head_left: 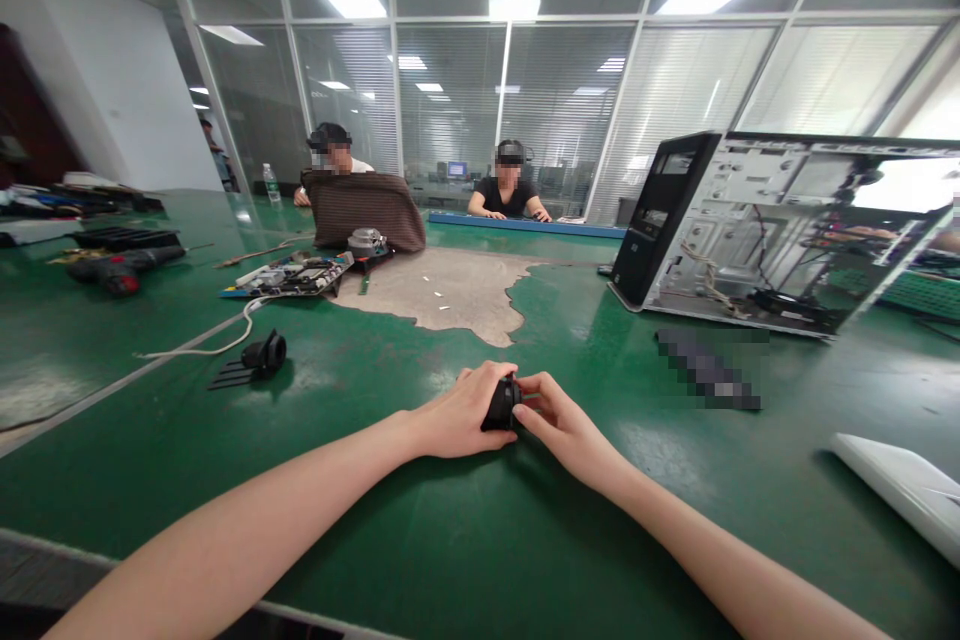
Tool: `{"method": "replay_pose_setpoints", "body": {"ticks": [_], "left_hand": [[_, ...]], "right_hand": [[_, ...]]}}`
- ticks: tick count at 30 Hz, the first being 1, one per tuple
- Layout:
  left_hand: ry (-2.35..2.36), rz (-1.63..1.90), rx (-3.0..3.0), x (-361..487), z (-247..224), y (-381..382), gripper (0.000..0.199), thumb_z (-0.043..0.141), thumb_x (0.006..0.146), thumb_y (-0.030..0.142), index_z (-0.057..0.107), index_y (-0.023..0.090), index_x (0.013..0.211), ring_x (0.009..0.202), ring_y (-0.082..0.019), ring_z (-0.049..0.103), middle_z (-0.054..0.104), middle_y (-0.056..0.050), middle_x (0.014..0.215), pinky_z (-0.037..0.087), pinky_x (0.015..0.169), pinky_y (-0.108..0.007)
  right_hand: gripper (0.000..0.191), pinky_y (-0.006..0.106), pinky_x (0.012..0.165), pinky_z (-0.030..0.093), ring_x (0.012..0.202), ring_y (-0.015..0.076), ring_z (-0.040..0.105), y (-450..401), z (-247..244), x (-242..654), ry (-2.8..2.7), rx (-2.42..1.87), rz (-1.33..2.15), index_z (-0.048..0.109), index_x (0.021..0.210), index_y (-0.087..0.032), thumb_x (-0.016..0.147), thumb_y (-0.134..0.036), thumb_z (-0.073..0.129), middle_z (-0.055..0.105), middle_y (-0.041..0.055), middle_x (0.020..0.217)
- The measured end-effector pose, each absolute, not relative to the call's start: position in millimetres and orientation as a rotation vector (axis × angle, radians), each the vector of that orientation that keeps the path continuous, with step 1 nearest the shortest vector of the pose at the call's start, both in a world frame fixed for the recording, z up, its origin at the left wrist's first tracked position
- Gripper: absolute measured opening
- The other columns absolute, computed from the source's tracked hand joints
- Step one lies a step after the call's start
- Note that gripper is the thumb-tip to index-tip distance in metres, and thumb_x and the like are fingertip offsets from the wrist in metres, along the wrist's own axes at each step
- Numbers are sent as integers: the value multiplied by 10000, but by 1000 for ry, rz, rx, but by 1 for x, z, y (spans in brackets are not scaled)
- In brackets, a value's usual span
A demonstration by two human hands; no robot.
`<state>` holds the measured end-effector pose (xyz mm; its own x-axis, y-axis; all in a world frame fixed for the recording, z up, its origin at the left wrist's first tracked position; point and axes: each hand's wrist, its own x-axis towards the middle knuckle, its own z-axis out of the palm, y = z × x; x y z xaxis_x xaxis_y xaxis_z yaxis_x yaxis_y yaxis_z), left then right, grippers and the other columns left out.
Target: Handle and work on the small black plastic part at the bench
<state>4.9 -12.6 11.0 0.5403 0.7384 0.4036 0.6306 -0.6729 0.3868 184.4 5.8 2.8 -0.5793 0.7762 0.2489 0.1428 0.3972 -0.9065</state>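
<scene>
My left hand [469, 410] is wrapped round a small black part [501, 405], just above the green tabletop [420, 530]. The fingers and thumb of my right hand [551, 412] grip the part's right side, which looks round and rim-like. Much of the part is hidden by my hands, and its exact kind cannot be made out. Left of my hands lies another black piece [262, 355] with a round end and several thin prongs.
An open computer case [675, 240] stands at right, near a blurred-out dark object [709, 370] and a white panel [900, 480]. A circuit board [292, 275], a cable [225, 350] and a power drill [124, 268] lie at left. Two people [510, 195] sit across the table.
</scene>
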Motion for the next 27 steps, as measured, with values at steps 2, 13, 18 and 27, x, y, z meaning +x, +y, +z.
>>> {"method": "replay_pose_setpoints", "body": {"ticks": [2,13,18,27], "left_hand": [[1155,825,2579,5,11,-13,677,605,700,290,204,190,1236,1060,-261,432,398,-125,1179,357,885,-438],[1173,806,2571,6,13,-13,687,607,693,292,206,186,1240,1069,-267,423,403,-125,1180,358,886,-435],[1161,820,2567,6,13,-14,660,598,697,281,220,193,1231,1065,-269,428,405,-122,1178,356,882,-441],[1169,826,2554,6,12,-13,690,616,683,282,213,196,1237,1080,-271,418,402,-122,1182,357,884,-448]], "right_hand": [[217,327,837,461,962,162,538,3,5,186,-1971,-705,1225,420,971,-214,787,-275,518,516,29,982],[223,338,798,478,905,162,553,6,5,185,-1959,-825,1174,433,996,-200,807,-309,474,529,45,985],[214,320,852,460,969,157,539,0,9,186,-1973,-689,1206,426,971,-215,785,-259,520,517,27,987],[209,318,780,482,890,157,569,5,8,185,-1948,-837,1155,437,991,-204,804,-286,481,528,44,1011]]}}
